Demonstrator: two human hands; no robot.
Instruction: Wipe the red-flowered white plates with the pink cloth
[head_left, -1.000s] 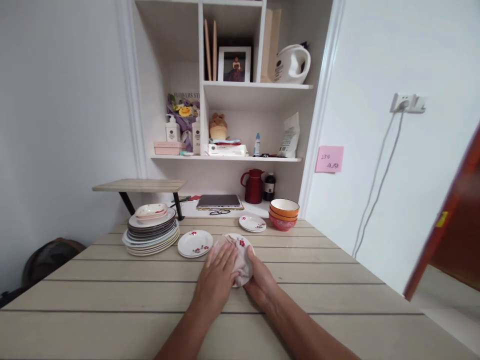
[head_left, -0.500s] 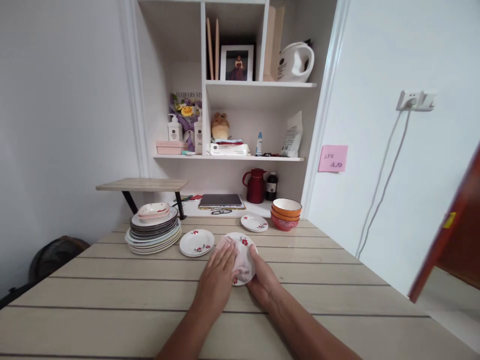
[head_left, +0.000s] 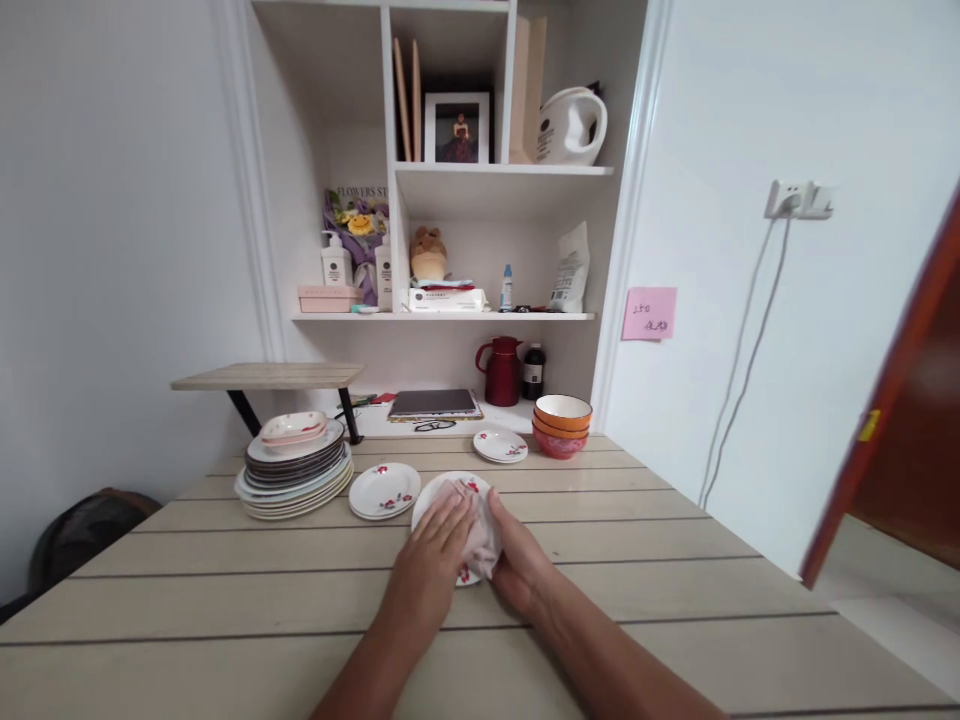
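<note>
A small white plate (head_left: 430, 491) with red flowers is held tilted toward me above the table. My right hand (head_left: 520, 562) grips its right edge, thumb along the rim and the other fingers behind it. Across the plate's face lies a crumpled pale pink cloth (head_left: 482, 541). Pressed onto that cloth is my left hand (head_left: 429, 558), its fingers close together. Just left of the hands rest matching flowered plates (head_left: 384, 490), stacked on the table. Another small stack of flowered plates (head_left: 500, 446) sits farther back.
A tall plate stack (head_left: 296, 470) topped by small dishes stands at left, beside a raised wooden stand (head_left: 268, 376). Orange and red bowls (head_left: 561, 428) are stacked at back right. Behind are glasses (head_left: 435, 426), a laptop (head_left: 433, 402) and a red jug (head_left: 502, 372).
The cloth, under my left hand, has shifted and bunched toward the plate's right side, baring its left part. My right hand keeps its hold. The view has turned slightly right.
</note>
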